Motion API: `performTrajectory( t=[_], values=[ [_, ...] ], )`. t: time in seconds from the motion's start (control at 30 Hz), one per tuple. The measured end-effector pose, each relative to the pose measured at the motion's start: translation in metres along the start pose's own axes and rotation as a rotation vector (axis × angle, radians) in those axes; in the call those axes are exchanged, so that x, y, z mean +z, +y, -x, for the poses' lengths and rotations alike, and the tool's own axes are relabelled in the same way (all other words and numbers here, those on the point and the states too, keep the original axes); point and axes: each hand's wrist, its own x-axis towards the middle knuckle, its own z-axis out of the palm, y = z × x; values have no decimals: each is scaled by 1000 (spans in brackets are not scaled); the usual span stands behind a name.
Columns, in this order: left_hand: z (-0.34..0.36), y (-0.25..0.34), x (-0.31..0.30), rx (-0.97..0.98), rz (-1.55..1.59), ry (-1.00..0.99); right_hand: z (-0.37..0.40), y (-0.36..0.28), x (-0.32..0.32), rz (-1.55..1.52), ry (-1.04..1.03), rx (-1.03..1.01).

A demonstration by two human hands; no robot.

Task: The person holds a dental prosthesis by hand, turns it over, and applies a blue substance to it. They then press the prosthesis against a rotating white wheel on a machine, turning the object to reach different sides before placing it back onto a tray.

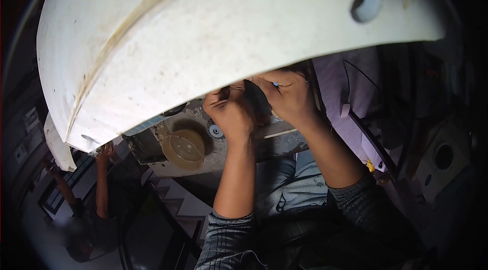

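My left hand (231, 115) is closed over the worktop, its thumb and fingers pinched together. Close beside it, my right hand (288, 96) is also closed, with the fingers bent toward the left hand. A speck of blue shows at the right fingers, too small to name. The lower edge of a large white curved shell (203, 41) cuts across the view and hides the fingertips, so what they hold cannot be made out. A small grey toothed wheel (215, 130) lies left of my left wrist. Further left stands a yellowish round bowl (183, 152).
The stained worktop (157, 169) ends just before my lap. At the lower left a co-worker (94, 229) has raised arms near the shell's end. Pinkish cloth (333, 87) hangs on the right, and a pale box with a dark round opening (432, 171) stands at far right.
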Motion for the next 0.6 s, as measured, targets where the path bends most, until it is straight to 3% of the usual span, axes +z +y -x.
performTrajectory(
  t=[0.13,0.6],
  values=[
    [1,3,0,-21,-58,-19,0,-3,-4,67,8,-50],
    [-5,-7,13,-163,68,45,3,0,-10,-84,53,249]
  ],
)
